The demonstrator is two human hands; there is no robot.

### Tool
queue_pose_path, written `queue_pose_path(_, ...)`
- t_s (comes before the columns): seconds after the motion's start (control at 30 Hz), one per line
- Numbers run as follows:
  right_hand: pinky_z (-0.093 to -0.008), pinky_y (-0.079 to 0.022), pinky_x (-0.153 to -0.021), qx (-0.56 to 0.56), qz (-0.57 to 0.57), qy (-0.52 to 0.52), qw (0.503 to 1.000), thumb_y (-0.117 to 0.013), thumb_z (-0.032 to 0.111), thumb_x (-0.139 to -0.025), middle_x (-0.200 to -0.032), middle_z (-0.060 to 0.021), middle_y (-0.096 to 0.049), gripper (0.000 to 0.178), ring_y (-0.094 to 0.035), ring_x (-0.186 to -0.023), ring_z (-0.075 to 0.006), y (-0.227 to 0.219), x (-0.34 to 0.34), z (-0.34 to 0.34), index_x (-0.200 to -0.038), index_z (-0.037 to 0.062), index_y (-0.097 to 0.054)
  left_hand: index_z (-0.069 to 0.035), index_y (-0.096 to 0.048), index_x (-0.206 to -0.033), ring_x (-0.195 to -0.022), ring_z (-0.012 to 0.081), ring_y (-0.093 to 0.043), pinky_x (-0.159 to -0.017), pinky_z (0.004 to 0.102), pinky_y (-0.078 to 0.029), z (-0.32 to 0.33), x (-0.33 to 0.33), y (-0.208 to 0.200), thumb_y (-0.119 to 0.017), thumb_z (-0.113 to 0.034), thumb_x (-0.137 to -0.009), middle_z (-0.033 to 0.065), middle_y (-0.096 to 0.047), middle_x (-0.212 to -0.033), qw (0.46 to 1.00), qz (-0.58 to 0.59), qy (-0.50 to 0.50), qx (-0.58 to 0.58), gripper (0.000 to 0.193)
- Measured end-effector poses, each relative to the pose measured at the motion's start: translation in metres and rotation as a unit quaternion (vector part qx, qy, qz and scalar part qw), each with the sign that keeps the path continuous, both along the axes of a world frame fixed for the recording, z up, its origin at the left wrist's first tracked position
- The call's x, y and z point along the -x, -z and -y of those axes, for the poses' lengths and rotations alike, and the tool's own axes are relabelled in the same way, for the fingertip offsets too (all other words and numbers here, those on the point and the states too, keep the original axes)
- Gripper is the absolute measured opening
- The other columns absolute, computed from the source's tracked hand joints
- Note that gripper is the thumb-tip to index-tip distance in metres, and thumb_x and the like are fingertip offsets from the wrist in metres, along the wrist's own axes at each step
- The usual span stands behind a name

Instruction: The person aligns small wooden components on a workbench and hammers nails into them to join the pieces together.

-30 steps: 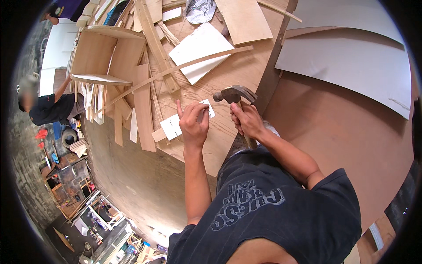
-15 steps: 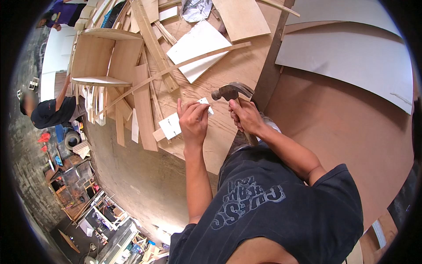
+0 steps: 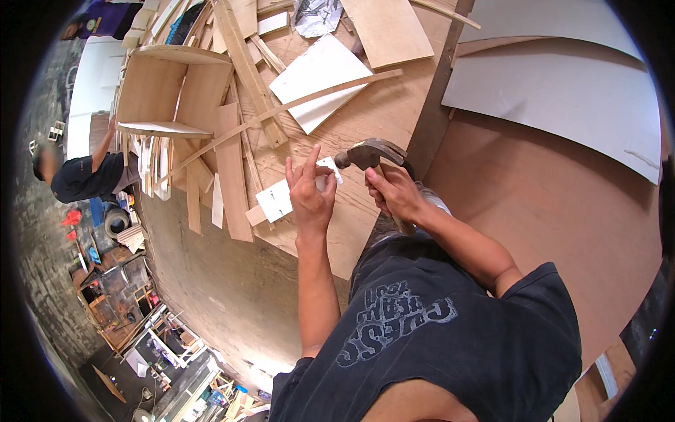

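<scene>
My right hand [image 3: 395, 191] is wrapped round the wooden handle of a claw hammer [image 3: 370, 152]. The dark hammer head hangs just right of my left hand [image 3: 311, 197], close to its fingertips but apart from them. My left hand is over a narrow white board [image 3: 275, 202], with thumb and a finger drawn together and other fingers raised. Anything in that pinch is too small to make out. Dark marks or small fasteners show on the board's left part; its middle is hidden by my hand. A light wooden strip [image 3: 256, 215] sticks out at its left end.
A plywood worktop [image 3: 394, 95] carries a white panel [image 3: 320, 81], a long thin strip [image 3: 242, 128], loose boards and an open wooden box [image 3: 172, 91]. At right lie large white panels [image 3: 548, 105] on a brown sheet [image 3: 534, 190]. A co-worker [image 3: 84, 172] is at far left.
My left hand has turned slightly, and its fingers are more upright and spread than before. The hammer head has dipped a little toward the white board.
</scene>
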State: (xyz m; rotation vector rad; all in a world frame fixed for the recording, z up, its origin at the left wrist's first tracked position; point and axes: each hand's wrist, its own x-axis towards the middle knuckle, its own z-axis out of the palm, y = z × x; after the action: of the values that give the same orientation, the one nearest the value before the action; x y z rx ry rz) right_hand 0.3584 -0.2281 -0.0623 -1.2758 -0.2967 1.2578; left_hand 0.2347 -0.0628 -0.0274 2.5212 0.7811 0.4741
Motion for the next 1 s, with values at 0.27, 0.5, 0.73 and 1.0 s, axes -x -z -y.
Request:
queue_pose_path(0.27, -0.0287, -0.039, -0.04, -0.005, 0.022, -0.025, 0.999, -0.055, 0.043, -0.112, -0.069, 0.0005, -0.051, 0.043, -0.049, -0.05, -0.0092, 0.002, 0.006, 0.002, -0.093, 0.0053, -0.057, -0.008, -0.06, -0.145, -0.09, 0.0264, -0.074, -0.123, 0.0555, -0.038, 0.003, -0.001, 0.002, -0.077, 0.001, -0.082, 0.0076, -0.077, -0.085, 1.0, 0.023, -0.007, -0.004, 0.066)
queue_pose_path(0.5, -0.0306, -0.041, -0.048, -0.014, 0.157, -0.04, 0.987, -0.061, 0.036, -0.111, -0.066, 0.0001, -0.052, 0.037, -0.047, -0.053, -0.0096, 0.004, 0.007, 0.001, -0.094, 0.0028, -0.058, -0.008, -0.063, -0.14, -0.089, 0.0257, -0.074, -0.123, 0.0554, -0.039, 0.004, -0.002, 0.005, -0.077, 0.003, -0.08, 0.0077, -0.077, -0.084, 1.0, 0.019, -0.006, -0.015, 0.063)
queue_pose_path(0.73, -0.0384, -0.041, -0.051, -0.071, 0.275, 0.025, 0.958, -0.059, 0.022, -0.11, -0.064, -0.0077, -0.052, 0.024, -0.048, -0.053, -0.0173, -0.015, 0.01, -0.001, -0.102, -0.0003, -0.062, -0.007, -0.065, -0.133, -0.089, 0.0266, -0.073, -0.125, 0.0547, -0.038, 0.002, 0.0, 0.002, -0.077, 0.006, -0.079, 0.008, -0.075, -0.085, 1.0, 0.023, 0.001, -0.004, 0.057)
queue_pose_path(1.0, -0.0465, -0.05, -0.075, -0.05, 0.299, 0.013, 0.953, -0.063, 0.016, -0.105, -0.098, -0.0248, -0.066, 0.028, -0.059, -0.083, -0.0434, -0.021, 0.006, -0.002, -0.128, 0.0009, -0.064, -0.008, -0.067, -0.13, -0.087, 0.0282, -0.075, -0.125, 0.0567, -0.036, 0.002, -0.002, 0.0, -0.078, 0.005, -0.079, 0.0087, -0.078, -0.085, 0.999, 0.024, -0.01, 0.03, 0.054)
